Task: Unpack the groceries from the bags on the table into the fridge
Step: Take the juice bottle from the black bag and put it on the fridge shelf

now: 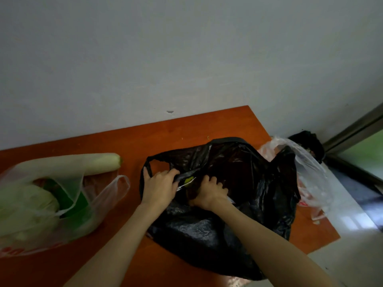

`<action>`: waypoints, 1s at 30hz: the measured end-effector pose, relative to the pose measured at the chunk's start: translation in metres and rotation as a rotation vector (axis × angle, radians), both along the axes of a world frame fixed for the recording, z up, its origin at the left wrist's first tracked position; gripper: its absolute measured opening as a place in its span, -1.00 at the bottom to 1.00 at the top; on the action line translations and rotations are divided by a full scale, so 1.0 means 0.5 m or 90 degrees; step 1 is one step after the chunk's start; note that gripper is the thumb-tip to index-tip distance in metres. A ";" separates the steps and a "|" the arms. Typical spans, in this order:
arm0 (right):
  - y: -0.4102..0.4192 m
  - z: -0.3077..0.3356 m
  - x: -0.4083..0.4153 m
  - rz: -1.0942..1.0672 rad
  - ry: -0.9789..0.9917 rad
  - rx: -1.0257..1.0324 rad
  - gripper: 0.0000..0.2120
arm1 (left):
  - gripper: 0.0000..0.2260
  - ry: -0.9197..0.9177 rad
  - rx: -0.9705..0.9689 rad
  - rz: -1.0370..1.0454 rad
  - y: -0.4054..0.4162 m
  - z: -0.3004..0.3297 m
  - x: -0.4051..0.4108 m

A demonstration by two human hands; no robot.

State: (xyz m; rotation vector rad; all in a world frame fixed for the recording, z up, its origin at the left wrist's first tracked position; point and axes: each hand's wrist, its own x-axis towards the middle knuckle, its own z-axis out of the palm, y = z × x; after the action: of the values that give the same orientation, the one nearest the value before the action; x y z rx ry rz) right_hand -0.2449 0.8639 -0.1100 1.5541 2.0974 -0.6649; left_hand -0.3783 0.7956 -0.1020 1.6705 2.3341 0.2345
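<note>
Groceries sit in plastic bags on a reddish-brown counter set against a pale wall. Both hands work at the mouth of a black bag lying in the middle of the counter. The left hand grips the bag's rim near one handle loop, fingers curled over the plastic. The right hand has its fingers bent and dug into the bag's opening, clutching the black film. Between the two hands a small yellow-green item shows inside the mouth. To the left lies a clear bag holding a pale green cabbage, with a white radish poking out of it. Another clear bag rests at the counter's right edge, touching the black bag.
</note>
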 end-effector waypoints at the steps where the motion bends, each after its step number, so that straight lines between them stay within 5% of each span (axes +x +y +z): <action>1: 0.000 0.002 0.004 0.000 0.013 0.003 -0.08 | -0.73 -0.014 0.018 0.017 0.001 0.007 -0.010; 11: -0.035 0.114 0.071 0.028 0.271 0.080 -0.09 | -0.78 -0.065 0.179 0.039 0.010 0.073 -0.059; 21: -0.045 0.214 0.169 0.023 0.541 0.154 -0.07 | -0.64 -0.097 0.095 -0.104 -0.023 0.109 -0.015; 27: -0.040 0.210 0.211 0.028 0.557 0.126 -0.04 | -0.72 -0.003 0.166 -0.104 -0.051 0.148 0.020; 30: -0.033 0.197 0.225 0.036 0.551 0.103 0.02 | -0.77 0.048 0.318 -0.120 -0.075 0.155 0.059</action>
State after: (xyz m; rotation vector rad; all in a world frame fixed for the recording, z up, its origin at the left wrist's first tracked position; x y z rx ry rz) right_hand -0.1326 0.8475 -0.0115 1.4139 2.8423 -1.3556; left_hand -0.3487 0.7581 -0.0244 2.1396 2.2737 0.7807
